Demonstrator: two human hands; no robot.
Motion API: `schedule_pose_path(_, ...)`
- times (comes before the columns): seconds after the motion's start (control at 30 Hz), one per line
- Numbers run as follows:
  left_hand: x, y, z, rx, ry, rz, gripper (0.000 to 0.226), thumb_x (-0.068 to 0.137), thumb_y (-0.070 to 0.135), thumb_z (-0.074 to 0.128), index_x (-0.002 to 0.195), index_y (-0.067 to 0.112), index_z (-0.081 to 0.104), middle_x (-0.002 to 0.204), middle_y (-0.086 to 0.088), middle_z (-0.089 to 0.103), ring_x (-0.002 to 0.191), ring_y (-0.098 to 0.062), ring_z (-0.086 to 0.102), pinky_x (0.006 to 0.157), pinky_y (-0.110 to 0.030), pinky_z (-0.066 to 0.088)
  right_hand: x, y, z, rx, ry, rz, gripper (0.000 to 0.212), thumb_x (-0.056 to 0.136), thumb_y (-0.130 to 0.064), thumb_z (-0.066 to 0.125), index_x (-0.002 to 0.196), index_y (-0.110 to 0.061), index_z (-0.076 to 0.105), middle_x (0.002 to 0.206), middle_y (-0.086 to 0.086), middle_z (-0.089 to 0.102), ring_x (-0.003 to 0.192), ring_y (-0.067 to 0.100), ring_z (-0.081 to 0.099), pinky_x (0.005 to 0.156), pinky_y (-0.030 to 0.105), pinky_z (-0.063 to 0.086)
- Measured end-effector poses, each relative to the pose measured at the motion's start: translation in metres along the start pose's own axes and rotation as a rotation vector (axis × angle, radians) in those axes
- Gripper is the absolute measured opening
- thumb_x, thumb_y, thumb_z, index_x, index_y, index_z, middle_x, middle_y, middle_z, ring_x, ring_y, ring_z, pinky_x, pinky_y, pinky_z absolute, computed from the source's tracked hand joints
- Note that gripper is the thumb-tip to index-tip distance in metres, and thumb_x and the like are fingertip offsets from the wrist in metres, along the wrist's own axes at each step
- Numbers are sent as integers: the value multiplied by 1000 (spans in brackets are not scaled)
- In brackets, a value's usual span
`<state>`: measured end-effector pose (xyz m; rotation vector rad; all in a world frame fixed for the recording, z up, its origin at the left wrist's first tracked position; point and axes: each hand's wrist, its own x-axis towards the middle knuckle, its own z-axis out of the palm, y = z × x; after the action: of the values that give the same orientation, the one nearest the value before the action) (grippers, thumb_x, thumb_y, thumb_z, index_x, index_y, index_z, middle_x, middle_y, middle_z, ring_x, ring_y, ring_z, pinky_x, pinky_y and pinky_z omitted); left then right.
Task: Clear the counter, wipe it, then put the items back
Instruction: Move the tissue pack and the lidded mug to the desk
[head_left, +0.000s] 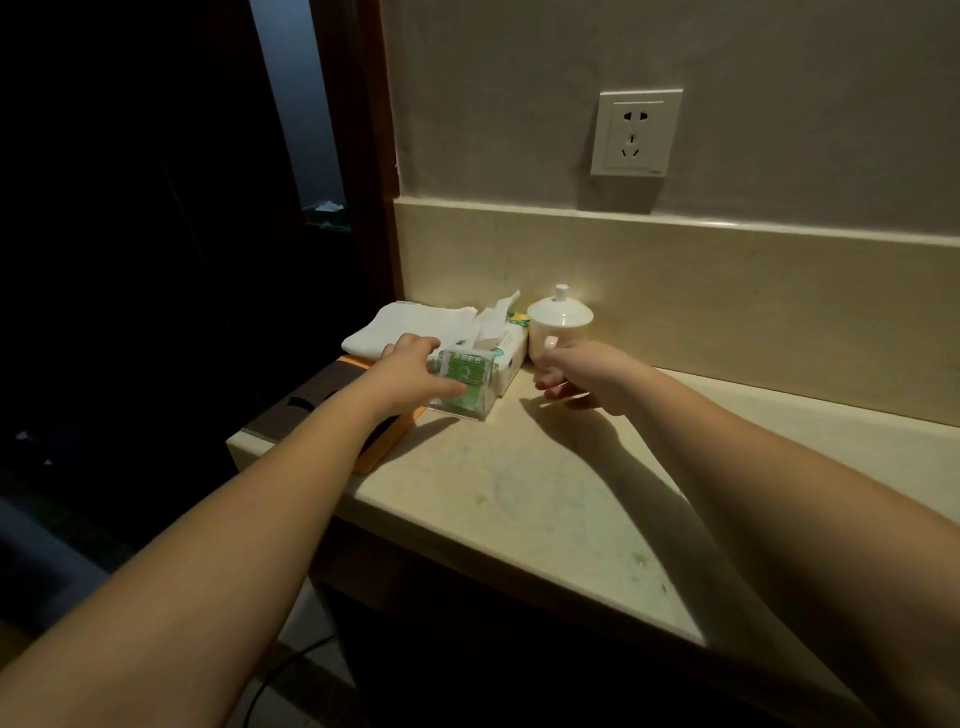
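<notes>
On the beige stone counter (519, 499), in its back left corner, the items sit in a cluster. My left hand (415, 371) grips a clear box of green packets (465, 382), thumb on its front and fingers on its far left side. Behind the box lies an open tissue pack (506, 345) with a tissue sticking up. A white lidded cup (560, 319) stands against the backsplash. My right hand (587, 374) hovers at the cup's lower right with loosely curled fingers, the thumb up against the cup. It hides the cup's lower side.
A folded white towel (400, 325) lies at the far left corner, partly on a brown and orange flat tray (332, 410) at the counter's left edge. A wall socket (636, 132) sits above the backsplash. Faint stains mark the counter. A dark doorway opens on the left.
</notes>
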<state>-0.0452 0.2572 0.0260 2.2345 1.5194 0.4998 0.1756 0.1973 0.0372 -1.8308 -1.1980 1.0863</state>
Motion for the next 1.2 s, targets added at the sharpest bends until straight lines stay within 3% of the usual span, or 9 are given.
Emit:
schedule_pose_path(0.2, 6, -7, 4, -93, -57, -46, 85, 56, 58, 77, 129, 24, 49, 126, 4, 53, 112, -16, 53, 95, -42, 51, 11, 2, 1, 194, -120, 115, 17, 92, -32, 56, 100, -18, 59, 82, 0, 70, 70, 13, 61, 58, 27, 39)
schedule_pose_path(0.33, 3, -8, 7, -156, -76, -81, 67, 70, 40, 82, 121, 21, 43, 114, 5, 55, 100, -12, 59, 80, -32, 56, 12, 5, 5, 256, -1, 130, 17, 91, -28, 53, 86, -13, 59, 84, 3, 67, 69, 14, 58, 59, 25, 41)
schedule_pose_path(0.43, -1, -10, 8, -183, -98, -82, 60, 77, 34, 79, 119, 21, 38, 105, 9, 54, 90, -4, 57, 66, -20, 49, 15, 4, 9, 383, 87, 93, 15, 92, -21, 46, 83, -12, 53, 81, 6, 61, 63, 14, 55, 52, 21, 41)
schedule_pose_path(0.57, -8, -11, 6, -217, -114, -66, 75, 75, 31, 81, 135, 19, 37, 120, 7, 53, 98, -8, 58, 85, -28, 51, 16, 1, 13, 508, -28, 153, 23, 95, -24, 47, 101, -4, 56, 78, 8, 57, 61, 16, 55, 40, 19, 45)
schedule_pose_path(0.63, -11, -10, 7, -201, -111, -61, 65, 73, 29, 82, 127, 22, 47, 118, 9, 60, 98, -9, 60, 92, -33, 51, 18, 1, 13, 535, -36, 145, 21, 95, -23, 46, 100, -4, 56, 76, 7, 56, 60, 15, 54, 43, 20, 46)
schedule_pose_path(0.73, -20, -6, 9, -229, -70, -54, 47, 71, 28, 83, 110, 26, 56, 105, 11, 67, 92, -8, 64, 88, -34, 53, 19, 1, 12, 556, 7, 140, 19, 95, -16, 41, 93, -3, 54, 74, 10, 54, 62, 17, 52, 50, 24, 46)
schedule_pose_path(0.87, -36, 0, 11, -310, -19, -53, 42, 73, 29, 81, 107, 25, 56, 99, 11, 67, 84, -10, 66, 70, -30, 54, 11, 3, 11, 517, 149, 119, 17, 89, -9, 36, 95, -5, 51, 75, 11, 51, 59, 20, 48, 45, 25, 41)
schedule_pose_path(1.07, -72, 7, 0, -439, 11, -31, 52, 69, 36, 83, 113, 25, 56, 99, 9, 70, 87, -14, 68, 81, -44, 57, -19, 16, 5, 513, 251, 43, 15, 88, -9, 37, 78, -6, 47, 67, 12, 46, 53, 22, 44, 53, 32, 41)
schedule_pose_path(1.2, -119, 17, -13, -469, 36, 50, 49, 73, 34, 81, 113, 25, 55, 102, 12, 67, 92, -11, 65, 84, -37, 54, -68, 19, 0, 501, 234, -38, 17, 91, -15, 42, 80, -6, 51, 69, 11, 49, 55, 19, 46, 54, 28, 42)
